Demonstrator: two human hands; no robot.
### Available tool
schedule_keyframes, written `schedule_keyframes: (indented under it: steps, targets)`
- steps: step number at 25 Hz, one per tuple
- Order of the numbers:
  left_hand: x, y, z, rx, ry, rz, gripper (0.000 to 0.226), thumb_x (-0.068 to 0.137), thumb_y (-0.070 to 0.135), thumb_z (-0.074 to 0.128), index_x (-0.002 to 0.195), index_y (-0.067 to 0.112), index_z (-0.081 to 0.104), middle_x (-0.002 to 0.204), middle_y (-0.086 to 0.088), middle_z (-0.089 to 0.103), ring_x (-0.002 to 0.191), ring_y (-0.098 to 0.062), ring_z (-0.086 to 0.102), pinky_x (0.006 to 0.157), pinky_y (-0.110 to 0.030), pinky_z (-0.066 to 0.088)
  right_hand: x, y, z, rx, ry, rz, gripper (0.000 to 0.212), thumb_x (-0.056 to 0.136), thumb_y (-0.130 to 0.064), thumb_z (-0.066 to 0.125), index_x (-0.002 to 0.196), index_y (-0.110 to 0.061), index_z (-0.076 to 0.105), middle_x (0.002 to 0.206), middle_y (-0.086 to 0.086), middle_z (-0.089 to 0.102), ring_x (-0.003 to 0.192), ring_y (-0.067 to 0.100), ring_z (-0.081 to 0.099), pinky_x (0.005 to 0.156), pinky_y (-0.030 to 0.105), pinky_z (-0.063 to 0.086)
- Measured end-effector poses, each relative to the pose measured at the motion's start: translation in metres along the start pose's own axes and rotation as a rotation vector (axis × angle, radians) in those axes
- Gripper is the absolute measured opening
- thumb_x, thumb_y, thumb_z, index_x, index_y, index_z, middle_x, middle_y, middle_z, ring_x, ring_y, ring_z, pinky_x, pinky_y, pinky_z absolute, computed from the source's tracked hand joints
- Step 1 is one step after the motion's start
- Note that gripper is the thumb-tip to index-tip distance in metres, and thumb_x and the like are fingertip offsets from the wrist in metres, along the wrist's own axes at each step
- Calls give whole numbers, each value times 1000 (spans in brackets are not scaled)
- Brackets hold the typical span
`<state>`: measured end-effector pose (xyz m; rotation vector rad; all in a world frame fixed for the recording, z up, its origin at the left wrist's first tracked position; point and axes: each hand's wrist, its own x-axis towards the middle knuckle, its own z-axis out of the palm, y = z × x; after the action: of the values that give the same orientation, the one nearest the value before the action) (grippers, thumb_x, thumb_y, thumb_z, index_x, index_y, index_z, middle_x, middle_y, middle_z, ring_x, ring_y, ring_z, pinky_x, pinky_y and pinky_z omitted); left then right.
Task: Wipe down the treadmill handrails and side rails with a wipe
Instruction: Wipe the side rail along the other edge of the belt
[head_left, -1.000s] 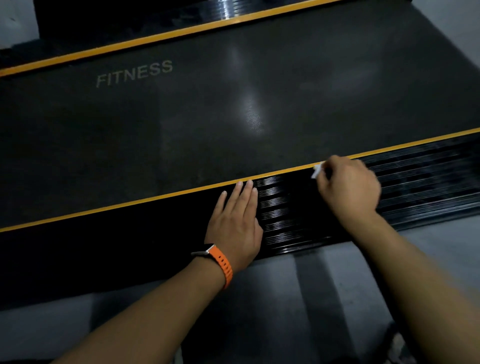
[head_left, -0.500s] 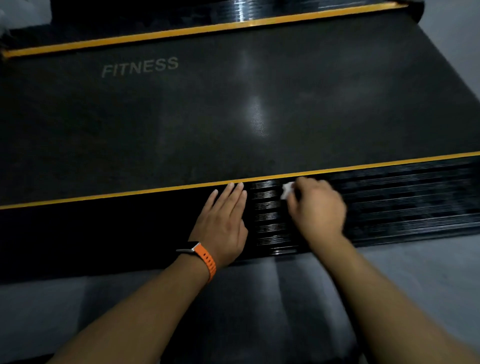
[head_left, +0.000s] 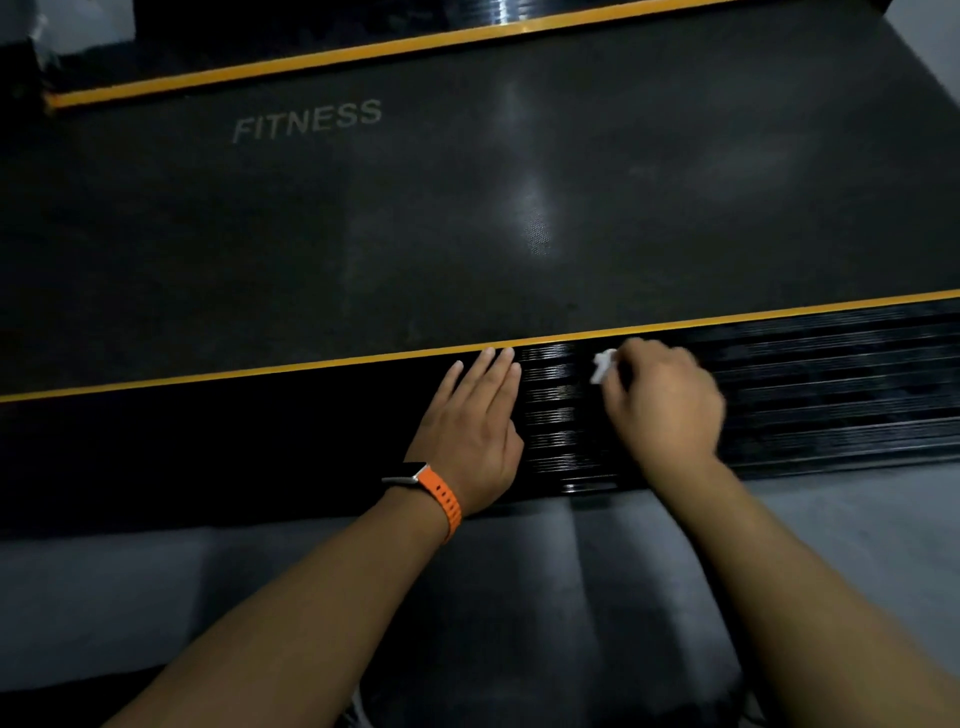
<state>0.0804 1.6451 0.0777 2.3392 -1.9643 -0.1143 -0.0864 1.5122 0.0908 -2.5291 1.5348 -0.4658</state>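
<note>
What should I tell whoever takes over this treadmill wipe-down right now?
Left hand: open, flat on the near side rail, bracing.
Right hand: grip closed on the white wipe, pressed to the ribbed rail beside the left hand.
Done: cannot tell how much of this rail is wiped.
Left: finish the near rail, then the far side rail. No handrails are in view.

Running belt (head_left: 519, 208): dark charcoal, fine dotted weave, pale grey "FITNESS" lettering (head_left: 307, 120)
Side rail (head_left: 805, 384): glossy black, ribbed in thin lengthwise lines
Edge stripe (head_left: 311, 364): orange-yellow (a second one runs along the far side)
Wipe (head_left: 602, 365): white
Watch strap (head_left: 444, 501): bright orange, small punched holes
Floor (head_left: 857, 519): flat grey
</note>
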Motion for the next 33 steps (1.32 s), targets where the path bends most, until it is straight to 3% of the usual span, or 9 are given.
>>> schedule_keyframes:
  steps: [4,10,16,20,23,29,31,33]
  targets:
    - [0,-1,1,-10,2,-4,66,96,31,29,156,5,38,166,-10,31,156,-25,22,128,-48,18,6,38,-17,-78,27,174,22,91,-26,62,82,-7,57,80,20,62,76,42,58,60,45,49]
    - [2,0,1,-8,23,6,68,93,32,31,153,4,43,164,-12,35,154,-26,27,127,-48,20,-23,-56,10,47,-79,-190,17,81,-24,72,77,-17,58,72,5,60,67,34,58,55,36,40]
    - [0,-1,0,-8,12,0,67,95,33,28,156,6,39,166,-10,32,156,-24,22,128,-46,16,-13,33,-16,-36,21,203,21,92,-26,63,84,-7,61,78,19,61,71,43,58,60,46,51]
    - [0,1,1,-1,8,-7,68,95,33,27,156,7,38,166,-9,31,156,-24,22,128,-46,16,-14,1,-6,21,12,81,19,91,-23,63,80,-8,56,77,16,60,70,41,57,57,43,48]
    - [0,0,2,2,9,-9,68,94,33,27,155,6,39,166,-10,32,156,-24,23,128,-47,17,-21,-20,3,40,-24,-61,21,87,-22,69,77,-10,54,72,13,58,65,39,56,54,38,37]
    - [1,0,2,-1,4,-4,67,95,33,28,156,6,38,166,-11,30,156,-24,21,128,-46,15,-8,44,-16,-49,61,231,20,92,-25,62,85,-6,62,80,22,63,73,44,59,58,41,43]
    - [1,1,2,2,8,-1,67,95,32,29,155,5,40,166,-11,32,156,-25,23,128,-47,17,-8,34,-16,-56,68,219,20,92,-25,61,84,-7,61,80,21,63,73,44,59,57,41,45]
    - [1,0,2,6,17,0,66,94,32,30,154,4,42,165,-12,34,155,-26,25,128,-47,19,-18,-4,-8,16,28,76,17,86,-23,68,79,-10,59,75,17,62,69,41,60,55,40,45]
